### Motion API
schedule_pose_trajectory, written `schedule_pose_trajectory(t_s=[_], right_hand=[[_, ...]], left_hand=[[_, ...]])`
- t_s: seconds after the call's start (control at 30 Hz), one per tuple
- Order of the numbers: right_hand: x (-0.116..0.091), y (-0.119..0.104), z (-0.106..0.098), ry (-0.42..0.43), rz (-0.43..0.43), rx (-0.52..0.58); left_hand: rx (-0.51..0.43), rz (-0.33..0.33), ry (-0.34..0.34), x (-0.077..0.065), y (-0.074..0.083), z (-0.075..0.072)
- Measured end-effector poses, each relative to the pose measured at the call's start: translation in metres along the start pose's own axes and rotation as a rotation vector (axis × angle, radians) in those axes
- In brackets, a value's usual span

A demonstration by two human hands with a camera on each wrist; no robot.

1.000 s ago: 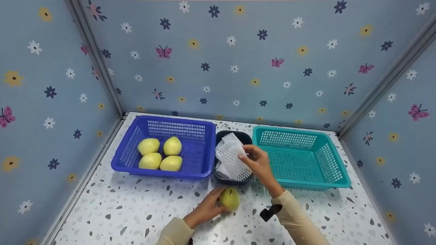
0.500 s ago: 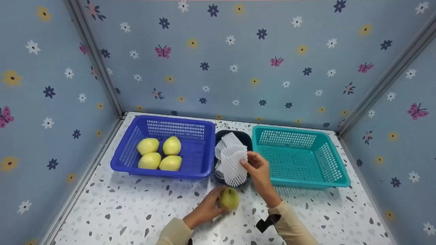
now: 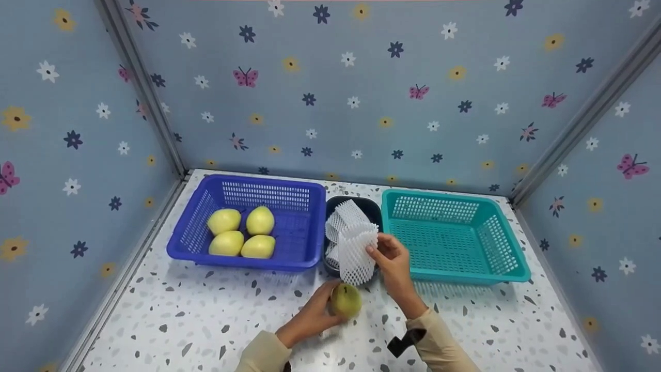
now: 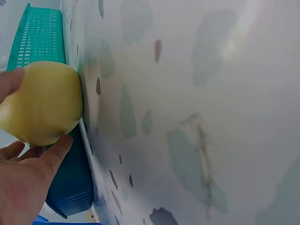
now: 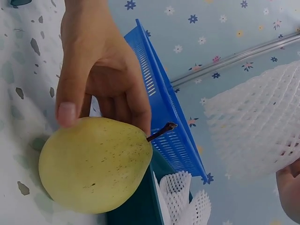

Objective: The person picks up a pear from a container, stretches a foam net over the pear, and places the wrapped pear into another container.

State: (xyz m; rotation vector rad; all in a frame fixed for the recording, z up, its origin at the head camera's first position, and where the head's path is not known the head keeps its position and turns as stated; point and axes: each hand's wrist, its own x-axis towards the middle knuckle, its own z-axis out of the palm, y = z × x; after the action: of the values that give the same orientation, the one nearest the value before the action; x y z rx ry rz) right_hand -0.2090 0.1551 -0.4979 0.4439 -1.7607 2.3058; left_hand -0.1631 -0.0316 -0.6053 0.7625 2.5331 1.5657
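Note:
My left hand [image 3: 314, 315] grips a yellow-green pear [image 3: 346, 301] at the front middle of the table. Thumb and fingers lie on opposite sides of the pear, whose dark stem [image 5: 161, 131] shows in the right wrist view. Whether the pear touches the table I cannot tell. Between the thumb and fingers of my right hand [image 3: 395, 266], a white foam net sleeve [image 3: 357, 258] is pinched by its edge. It hangs over the dark bin [image 3: 372, 207], just behind the pear. More foam net sleeves [image 3: 352, 212] lie in that bin.
A blue basket [image 3: 297, 266] at the left holds several yellow pears [image 3: 260, 221]. On the right stands a teal basket [image 3: 508, 243] with nothing seen inside. The speckled table [image 3: 196, 315] is enclosed by flower-patterned walls [image 3: 330, 93].
The right hand has drawn the foam net sleeve toward the bin's front, and it now hangs more upright near the pear. The left hand keeps its grip, with the pear shifted very slightly.

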Motion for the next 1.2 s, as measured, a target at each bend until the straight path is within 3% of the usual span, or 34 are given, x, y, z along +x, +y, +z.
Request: schedule_pose_trajectory(t_s=[0.27, 0.43, 0.5, 0.6, 0.73, 0.8, 0.97, 1.2], right_hand=[[-0.001, -0.002, -0.001, 0.011, 0.016, 0.002], [-0.001, -0.004, 0.002, 0.000, 0.005, 0.006], [-0.002, -0.005, 0.004, -0.007, 0.006, 0.002], [-0.003, -0.006, 0.007, -0.019, 0.014, 0.007], [-0.005, -0.006, 0.010, -0.051, 0.022, 0.038], [-0.006, -0.005, 0.011, -0.073, 0.025, 0.045], [-0.007, -0.004, 0.009, -0.142, 0.055, 0.052], [-0.008, -0.002, 0.008, -0.255, 0.087, 0.062]], left_hand=[[-0.013, -0.039, 0.047, 0.006, 0.017, -0.015], [0.040, -0.024, 0.212, 0.020, 0.033, -0.023], [0.005, -0.031, 0.280, 0.027, 0.039, -0.025], [-0.137, -0.122, 0.318, 0.037, 0.047, -0.029], [-0.354, -0.295, 0.235, 0.047, 0.055, -0.035], [-0.459, -0.350, 0.141, 0.049, 0.056, -0.038], [-0.743, -0.422, -0.056, 0.049, 0.053, -0.042], [-1.017, -0.522, -0.160, 0.053, 0.053, -0.042]])
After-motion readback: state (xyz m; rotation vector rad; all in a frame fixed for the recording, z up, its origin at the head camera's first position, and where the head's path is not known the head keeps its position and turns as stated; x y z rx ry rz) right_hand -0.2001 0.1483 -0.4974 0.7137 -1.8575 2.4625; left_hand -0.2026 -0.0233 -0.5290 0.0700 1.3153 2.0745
